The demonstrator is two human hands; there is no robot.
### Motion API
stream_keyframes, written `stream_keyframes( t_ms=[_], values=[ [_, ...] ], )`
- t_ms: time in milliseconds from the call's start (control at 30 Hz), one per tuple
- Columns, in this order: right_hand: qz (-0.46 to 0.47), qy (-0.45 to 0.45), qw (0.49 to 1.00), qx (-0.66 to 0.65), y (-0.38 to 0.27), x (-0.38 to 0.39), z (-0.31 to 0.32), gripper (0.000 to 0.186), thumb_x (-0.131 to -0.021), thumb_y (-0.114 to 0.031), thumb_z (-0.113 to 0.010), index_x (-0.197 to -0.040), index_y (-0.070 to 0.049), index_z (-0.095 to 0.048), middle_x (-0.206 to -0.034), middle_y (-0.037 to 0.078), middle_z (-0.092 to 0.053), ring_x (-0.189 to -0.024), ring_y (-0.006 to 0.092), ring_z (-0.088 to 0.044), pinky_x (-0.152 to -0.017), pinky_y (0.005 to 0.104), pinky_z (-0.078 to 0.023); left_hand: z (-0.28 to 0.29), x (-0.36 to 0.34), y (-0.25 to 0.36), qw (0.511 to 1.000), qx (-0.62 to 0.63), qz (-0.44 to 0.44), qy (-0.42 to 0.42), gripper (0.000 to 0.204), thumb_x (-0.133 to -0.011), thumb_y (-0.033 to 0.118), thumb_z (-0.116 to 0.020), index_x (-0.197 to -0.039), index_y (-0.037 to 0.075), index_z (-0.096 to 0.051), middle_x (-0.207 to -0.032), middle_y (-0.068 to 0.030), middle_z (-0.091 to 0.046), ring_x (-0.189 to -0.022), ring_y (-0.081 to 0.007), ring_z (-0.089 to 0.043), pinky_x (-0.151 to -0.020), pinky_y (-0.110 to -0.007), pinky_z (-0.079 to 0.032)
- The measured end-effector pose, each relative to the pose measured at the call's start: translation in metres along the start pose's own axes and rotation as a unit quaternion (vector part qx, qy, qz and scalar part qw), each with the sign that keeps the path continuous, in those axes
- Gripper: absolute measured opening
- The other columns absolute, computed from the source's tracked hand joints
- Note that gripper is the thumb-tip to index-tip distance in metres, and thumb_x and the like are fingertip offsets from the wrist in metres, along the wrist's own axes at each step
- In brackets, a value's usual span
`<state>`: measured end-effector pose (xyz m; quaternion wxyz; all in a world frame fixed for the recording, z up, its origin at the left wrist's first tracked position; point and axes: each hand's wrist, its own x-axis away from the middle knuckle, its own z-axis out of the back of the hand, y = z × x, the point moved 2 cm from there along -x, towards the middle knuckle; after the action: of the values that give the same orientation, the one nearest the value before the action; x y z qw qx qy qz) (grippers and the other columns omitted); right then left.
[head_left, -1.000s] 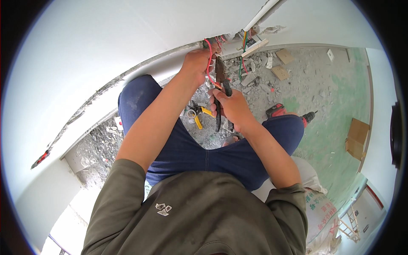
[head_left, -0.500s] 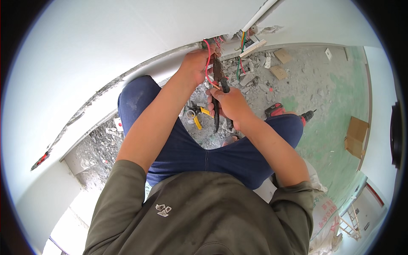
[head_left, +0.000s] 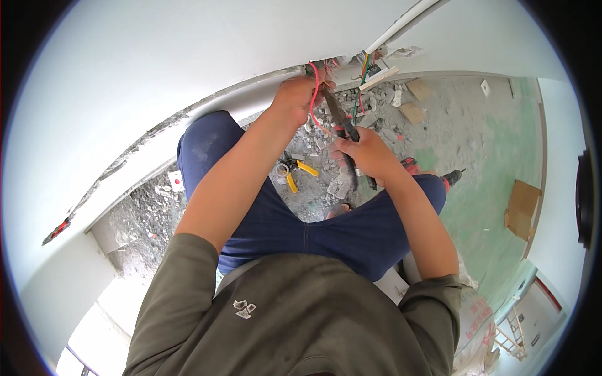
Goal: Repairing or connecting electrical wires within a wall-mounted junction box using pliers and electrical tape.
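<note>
At the broken opening along the wall's foot, my left hand (head_left: 295, 99) is closed, its fingertips pinching thin wires. A red wire (head_left: 315, 94) loops down past those fingers, its lower end hanging bare. My right hand (head_left: 371, 153) grips the black handles of a pair of pliers (head_left: 336, 109). The pliers' dark, rusty jaws slant up and left to my left fingertips, touching or very near the wire ends; the exact contact is too small to tell. Green and yellow wires (head_left: 364, 70) come out of the wall just to the right.
Rubble (head_left: 338, 182) covers the floor by the wall. Between my knees lie a yellow-handled hand tool (head_left: 306, 168) and a small ring (head_left: 282, 170). A cordless drill (head_left: 450, 179) sits beyond my right knee. Farther right is a cardboard box (head_left: 523, 210). A white strip (head_left: 379, 79) juts beside the wires.
My right hand and the pliers' handles have swung to the right, so the pliers slant more. My left hand stays at the wall opening. The whole view has shifted slightly.
</note>
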<state>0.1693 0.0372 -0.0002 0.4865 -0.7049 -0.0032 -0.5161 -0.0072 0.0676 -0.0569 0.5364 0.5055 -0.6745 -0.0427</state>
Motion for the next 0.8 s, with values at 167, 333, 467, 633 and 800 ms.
stream_keyframes(
  t_ms=[167, 333, 467, 633, 800],
  values=[
    [0.131, 0.149, 0.901, 0.387, -0.003, 0.000, 0.005, 0.043, -0.087, -0.023, -0.060, -0.114, 0.009, -0.053, -0.096, 0.027, -0.063, -0.093, 0.0414, -0.062, -0.083, 0.0457, -0.048, 0.001, 0.001, 0.002, 1.000, -0.001, 0.005, 0.008, 0.018, -0.091, 0.025, -0.062, -0.094, 0.007, -0.064, -0.083, -0.0068, -0.069, -0.066, -0.0120, -0.058, -0.057, -0.024, -0.040],
    [0.125, 0.143, 0.892, 0.411, -0.020, 0.004, 0.009, 0.041, -0.087, -0.023, -0.059, -0.116, 0.006, -0.054, -0.097, 0.029, -0.063, -0.097, 0.0437, -0.059, -0.084, 0.0483, -0.046, 0.003, -0.004, 0.000, 1.000, -0.012, -0.001, -0.007, 0.018, -0.091, 0.024, -0.062, -0.095, 0.006, -0.064, -0.083, -0.0076, -0.069, -0.064, -0.0116, -0.056, -0.054, -0.024, -0.040],
    [0.109, 0.112, 0.896, 0.415, -0.027, 0.002, 0.012, 0.040, -0.089, -0.024, -0.059, -0.112, 0.008, -0.054, -0.088, 0.024, -0.065, -0.084, 0.0371, -0.065, -0.074, 0.0442, -0.051, 0.002, -0.004, 0.000, 1.000, 0.003, 0.003, 0.016, 0.017, -0.090, 0.023, -0.063, -0.094, 0.006, -0.064, -0.084, -0.0087, -0.069, -0.062, -0.0123, -0.055, -0.054, -0.025, -0.041],
    [-0.033, -0.165, 0.956, -0.240, -0.035, 0.006, 0.023, 0.035, -0.095, -0.026, -0.053, -0.114, 0.004, -0.055, -0.080, 0.004, -0.059, -0.067, 0.0098, -0.056, -0.048, 0.0248, -0.044, 0.011, -0.011, -0.006, 1.000, -0.011, 0.011, -0.012, 0.026, -0.089, 0.032, -0.065, -0.097, 0.008, -0.065, -0.092, -0.0037, -0.065, -0.086, -0.0148, -0.059, -0.080, -0.030, -0.046],
    [-0.021, -0.295, 0.859, -0.417, -0.032, -0.001, 0.029, 0.035, -0.096, -0.023, -0.052, -0.115, 0.005, -0.054, -0.087, 0.009, -0.062, -0.071, 0.0143, -0.061, -0.059, 0.0268, -0.050, 0.013, -0.014, -0.006, 1.000, 0.008, 0.019, -0.004, 0.026, -0.088, 0.032, -0.066, -0.097, 0.007, -0.066, -0.091, -0.0041, -0.064, -0.085, -0.0161, -0.058, -0.082, -0.032, -0.047]
  ],
)
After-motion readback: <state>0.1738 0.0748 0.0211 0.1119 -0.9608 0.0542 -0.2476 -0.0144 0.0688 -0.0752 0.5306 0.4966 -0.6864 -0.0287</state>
